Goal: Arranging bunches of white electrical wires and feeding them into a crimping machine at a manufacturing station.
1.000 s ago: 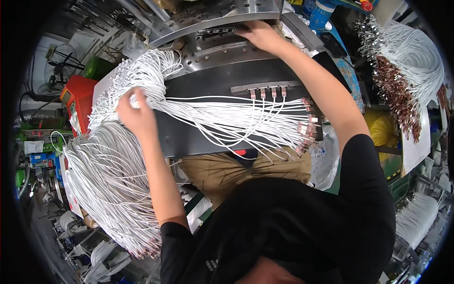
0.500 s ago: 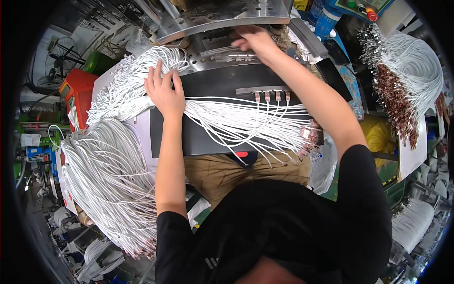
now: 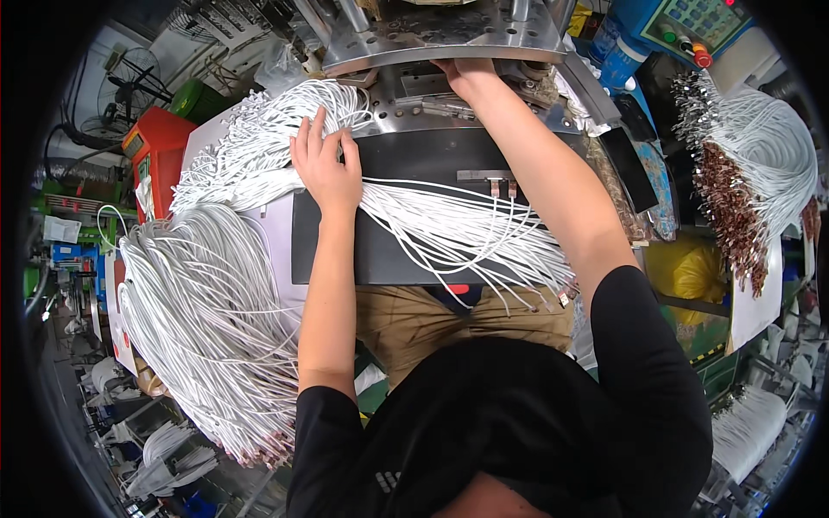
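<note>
Directly under left hand (image 3: pixel 326 168), white cables (image 3: pixel 259 164)

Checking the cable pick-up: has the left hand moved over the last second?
Yes. The left hand has shifted right, off the big white cable bundle and onto the strands at the black work mat's edge.

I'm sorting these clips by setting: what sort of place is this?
Most likely a factory workstation for cable assembly. Big bundles of white cables lie over the bench, a metal press machine stands before the person, and a control panel with buttons sits at the upper right.
</note>
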